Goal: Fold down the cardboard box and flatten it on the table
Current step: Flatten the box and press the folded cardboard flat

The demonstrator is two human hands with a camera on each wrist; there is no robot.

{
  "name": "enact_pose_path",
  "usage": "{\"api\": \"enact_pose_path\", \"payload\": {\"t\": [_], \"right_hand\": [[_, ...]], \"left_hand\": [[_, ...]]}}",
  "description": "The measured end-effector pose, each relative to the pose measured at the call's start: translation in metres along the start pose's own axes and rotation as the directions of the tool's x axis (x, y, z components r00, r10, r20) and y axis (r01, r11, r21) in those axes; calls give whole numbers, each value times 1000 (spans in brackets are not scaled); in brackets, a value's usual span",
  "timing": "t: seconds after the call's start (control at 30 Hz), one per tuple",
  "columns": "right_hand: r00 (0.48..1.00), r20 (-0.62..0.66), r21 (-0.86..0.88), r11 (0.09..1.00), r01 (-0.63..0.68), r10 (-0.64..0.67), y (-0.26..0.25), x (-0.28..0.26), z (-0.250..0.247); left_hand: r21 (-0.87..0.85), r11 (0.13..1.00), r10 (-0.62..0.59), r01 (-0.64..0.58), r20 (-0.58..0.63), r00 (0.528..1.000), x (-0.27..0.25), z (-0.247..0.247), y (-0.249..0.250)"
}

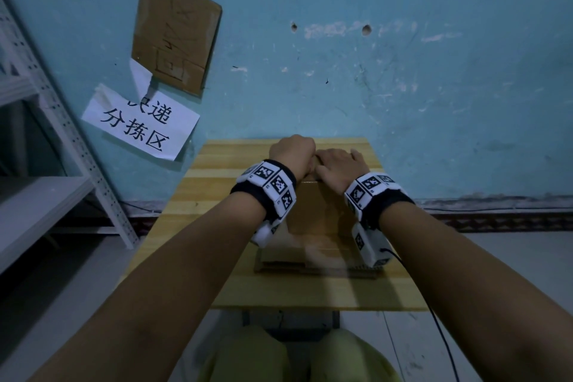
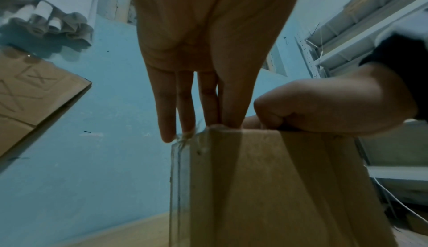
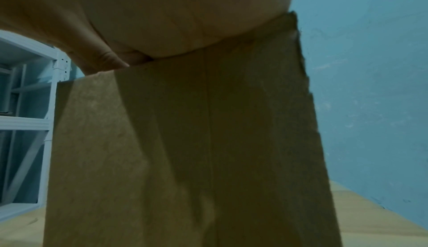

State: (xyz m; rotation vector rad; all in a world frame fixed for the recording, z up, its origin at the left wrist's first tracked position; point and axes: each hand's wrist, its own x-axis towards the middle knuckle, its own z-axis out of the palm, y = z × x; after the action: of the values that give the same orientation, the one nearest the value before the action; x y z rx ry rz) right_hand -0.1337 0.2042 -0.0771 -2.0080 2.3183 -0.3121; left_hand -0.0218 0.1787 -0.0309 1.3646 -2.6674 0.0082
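Observation:
A brown cardboard box (image 1: 316, 220) stands on a small wooden table (image 1: 210, 226), its near face towards me and its lower flaps spread on the tabletop. Both hands are at its top edge, side by side. My left hand (image 1: 291, 149) has straight fingers (image 2: 185, 104) whose tips touch the box's (image 2: 266, 187) top left corner. My right hand (image 1: 338, 164) is curled over the top edge beside it, seen as a closed fist (image 2: 324, 108) in the left wrist view. In the right wrist view the palm (image 3: 162, 22) lies on the box's (image 3: 185, 141) upper rim. The far side of the box is hidden.
The table stands against a blue wall (image 1: 403, 71) that bears a cardboard sheet (image 1: 176, 34) and a paper sign (image 1: 139, 124). A grey metal shelf (image 1: 46, 180) stands left of the table. A black cable (image 1: 434, 319) hangs from my right wrist. My knees (image 1: 248, 357) sit below the near edge.

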Motion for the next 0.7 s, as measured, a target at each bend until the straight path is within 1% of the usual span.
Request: {"api": "enact_pose_path", "payload": {"t": [0.17,0.47,0.6,0.7], "right_hand": [[1000,-6,13,1000,1,-1,0,0,1],[1000,-5,21,1000,-9,9,-1,0,1],[1000,-5,-6,1000,-11,11,-1,-1,-1],[1000,5,-18,1000,-13,13,-2,-2,-1]], "left_hand": [[31,999,-9,9,-2,1000,-4,-1,5],[10,998,-60,60,-12,998,-7,1,4],[-58,997,-44,43,-12,999,-3,4,-5],[-109,992,-67,65,-21,997,-3,7,-9]]}}
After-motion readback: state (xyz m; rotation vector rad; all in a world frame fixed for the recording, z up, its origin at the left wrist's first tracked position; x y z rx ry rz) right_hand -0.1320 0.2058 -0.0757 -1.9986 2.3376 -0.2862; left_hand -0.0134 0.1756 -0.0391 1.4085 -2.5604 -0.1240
